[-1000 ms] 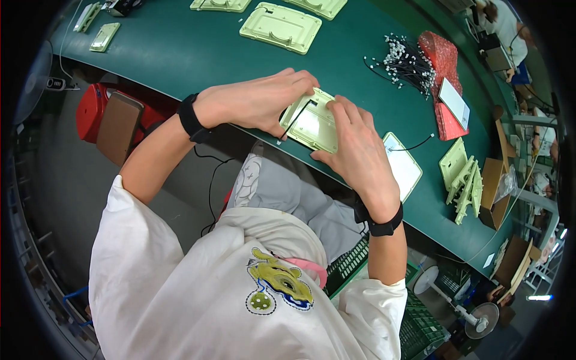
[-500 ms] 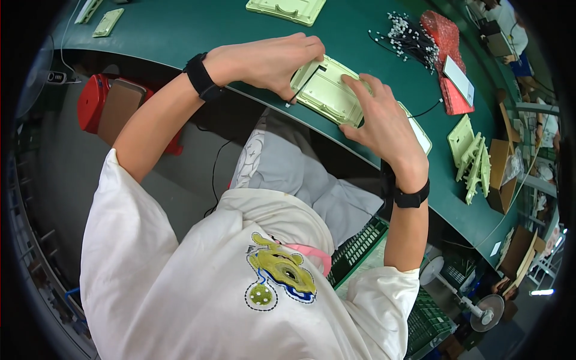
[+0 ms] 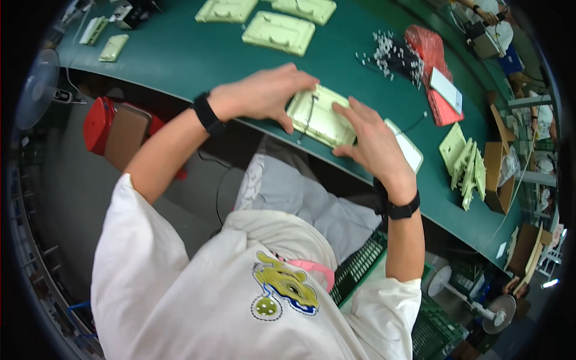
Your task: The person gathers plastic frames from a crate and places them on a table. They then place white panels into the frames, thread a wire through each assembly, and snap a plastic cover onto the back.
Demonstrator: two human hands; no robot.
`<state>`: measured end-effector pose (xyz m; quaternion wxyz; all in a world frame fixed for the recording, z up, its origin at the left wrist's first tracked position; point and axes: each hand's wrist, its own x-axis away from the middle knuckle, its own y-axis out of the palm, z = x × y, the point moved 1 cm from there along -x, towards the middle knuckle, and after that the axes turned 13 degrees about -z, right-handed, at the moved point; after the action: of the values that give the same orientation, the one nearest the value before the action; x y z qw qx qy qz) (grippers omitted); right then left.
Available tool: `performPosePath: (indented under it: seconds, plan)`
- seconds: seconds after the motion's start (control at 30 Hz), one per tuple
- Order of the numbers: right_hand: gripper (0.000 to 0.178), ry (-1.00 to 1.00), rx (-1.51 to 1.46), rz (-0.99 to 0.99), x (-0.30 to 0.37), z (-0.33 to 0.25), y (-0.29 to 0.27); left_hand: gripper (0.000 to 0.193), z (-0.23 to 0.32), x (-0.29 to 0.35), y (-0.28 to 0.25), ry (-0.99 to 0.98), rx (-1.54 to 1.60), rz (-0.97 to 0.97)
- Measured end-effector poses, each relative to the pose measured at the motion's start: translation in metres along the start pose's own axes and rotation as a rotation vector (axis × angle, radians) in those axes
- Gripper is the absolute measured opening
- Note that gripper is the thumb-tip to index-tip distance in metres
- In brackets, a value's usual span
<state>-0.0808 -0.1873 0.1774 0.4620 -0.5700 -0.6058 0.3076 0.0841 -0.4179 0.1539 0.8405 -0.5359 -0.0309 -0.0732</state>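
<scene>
A pale yellow-green plastic cover (image 3: 329, 125) lies at the near edge of the green table, its hollow, ribbed side up. My left hand (image 3: 267, 93) curves around its left end, fingertips at the far corner and thumb at the near one. Around the right end, my right hand (image 3: 375, 138) has thumb and fingers spanning the cover. A thin black cable (image 3: 310, 113) with a small white plug lies across the left part of the cover, its plug end by the near edge.
Beyond lie several similar covers (image 3: 279, 33). Further right are a bundle of black cables (image 3: 401, 60) with white plugs, red bubble wrap (image 3: 427, 48), a white panel (image 3: 446, 90) and stacked covers (image 3: 468, 168). A white-topped piece (image 3: 408, 150) sits beside my right hand.
The view has shifted, so more covers show at the far side. Both hands stay around the cover. The cable's plug end has swung right, from beside the left thumb toward the cover's near edge.
</scene>
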Motion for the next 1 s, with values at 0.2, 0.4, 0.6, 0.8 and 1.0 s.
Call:
performPosePath:
  seconds: [0.2,0.4,0.6,0.8,1.0]
  plan:
    - [0.086,-0.009,0.081,-0.043,-0.007,-0.008,-0.006,0.085,0.006,0.007,-0.009,-0.052,0.167,-0.095]
    - [0.089,-0.010,0.082,-0.040,-0.023,-0.015,-0.002,0.083,-0.015,0.025,-0.010,0.003,0.195,-0.008]
    - [0.088,-0.028,0.059,-0.048,-0.020,-0.021,0.001,0.075,-0.008,0.022,-0.008,0.053,0.130,-0.037]
    - [0.087,-0.079,0.069,-0.033,-0.042,-0.033,0.000,0.048,-0.025,0.044,-0.011,0.097,0.087,0.095]
    - [0.087,-0.057,0.088,-0.062,-0.042,-0.037,0.000,0.016,-0.023,0.039,-0.014,0.135,-0.015,0.178]
